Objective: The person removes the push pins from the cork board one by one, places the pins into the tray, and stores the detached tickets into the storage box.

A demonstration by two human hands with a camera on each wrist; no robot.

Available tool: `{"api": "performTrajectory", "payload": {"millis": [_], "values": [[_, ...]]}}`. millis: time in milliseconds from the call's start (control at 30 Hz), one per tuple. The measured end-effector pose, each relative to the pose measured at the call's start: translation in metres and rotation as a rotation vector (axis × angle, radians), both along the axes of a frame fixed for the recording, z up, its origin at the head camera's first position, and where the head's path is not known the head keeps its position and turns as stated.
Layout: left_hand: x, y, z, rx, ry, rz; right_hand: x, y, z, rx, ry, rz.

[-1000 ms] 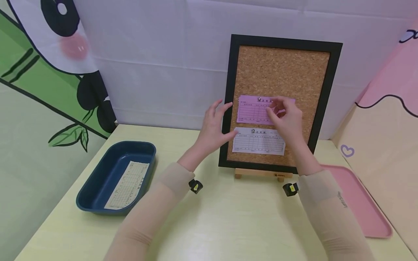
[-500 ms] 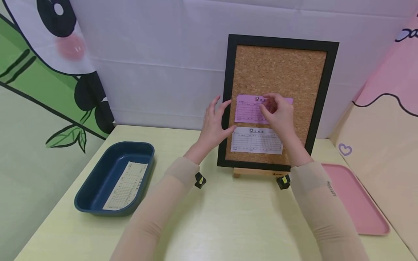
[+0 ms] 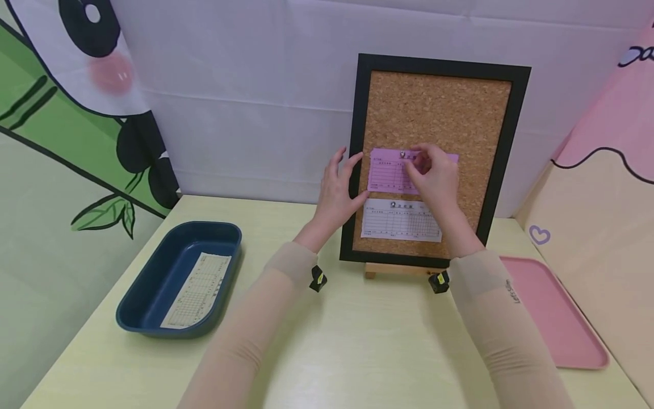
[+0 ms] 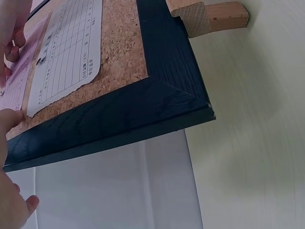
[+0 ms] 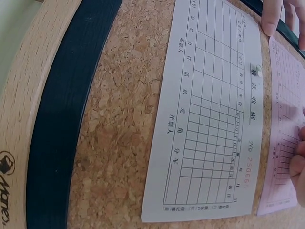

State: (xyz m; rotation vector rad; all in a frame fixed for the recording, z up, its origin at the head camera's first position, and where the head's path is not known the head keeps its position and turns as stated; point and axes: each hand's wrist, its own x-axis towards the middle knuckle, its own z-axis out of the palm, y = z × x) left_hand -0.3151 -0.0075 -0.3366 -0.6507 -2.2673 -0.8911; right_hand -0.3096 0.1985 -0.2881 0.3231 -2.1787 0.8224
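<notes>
A cork board (image 3: 439, 111) in a black frame leans on a wooden stand (image 3: 403, 270). Pinned low on it are a pink receipt slip (image 3: 389, 173) and, below, a white receipt slip (image 5: 209, 119); each has a pushpin (image 3: 402, 154) at its top. My left hand (image 3: 334, 190) spans the frame's left edge, thumb on the cork between the slips and other fingertips at the frame. Over the pink slip my right hand (image 3: 436, 176) has thumb and index finger bent and apart, just right of its visible pin. My other right fingers curl under, partly hidden.
On the table's left stands a deep blue tray (image 3: 130, 295) with a printed slip (image 3: 199, 289) in it. A flat pink tray (image 3: 567, 324) lies at the right, partly behind my right sleeve. A white cloth wall (image 3: 245, 102) rises behind the board.
My right hand has shifted slightly left across the pink slip, closer to its pin. My left hand has moved slightly up along the frame's edge. The slips have stayed in place on the board.
</notes>
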Motion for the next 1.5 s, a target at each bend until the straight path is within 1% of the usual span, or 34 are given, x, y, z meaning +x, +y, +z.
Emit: {"api": "performTrajectory", "payload": {"millis": [133, 300, 533, 700, 800, 900, 1033, 1133, 1400, 1500], "values": [[0.001, 0.002, 0.000, 0.017, -0.001, -0.017, -0.001, -0.002, 0.000, 0.015, -0.007, -0.009], [0.001, 0.005, -0.001, 0.060, -0.004, -0.048, -0.002, -0.004, 0.001, 0.032, -0.010, -0.021], [0.000, 0.009, 0.000, 0.116, -0.051, -0.052, -0.004, -0.005, 0.002, 0.028, 0.007, -0.026], [-0.001, 0.011, 0.000, 0.158, -0.068, -0.062, -0.005, -0.005, 0.002, 0.025, 0.016, -0.025], [-0.001, 0.012, -0.001, 0.190, -0.098, -0.077, -0.007, -0.005, 0.001, 0.031, 0.035, -0.022], [0.000, 0.014, 0.000, 0.221, -0.143, -0.097, -0.007, -0.006, 0.001, 0.034, 0.048, -0.014], [0.001, 0.015, 0.000, 0.241, -0.207, -0.112, -0.006, -0.007, 0.002, 0.035, 0.045, -0.008], [0.002, 0.015, 0.000, 0.250, -0.244, -0.118, -0.006, -0.007, 0.003, 0.046, 0.039, -0.018], [0.002, 0.015, -0.001, 0.280, -0.320, -0.141, -0.008, -0.009, 0.003, 0.076, 0.064, -0.041], [0.002, 0.016, -0.001, 0.289, -0.328, -0.140, -0.009, -0.010, 0.003, 0.076, 0.073, -0.047]]}}
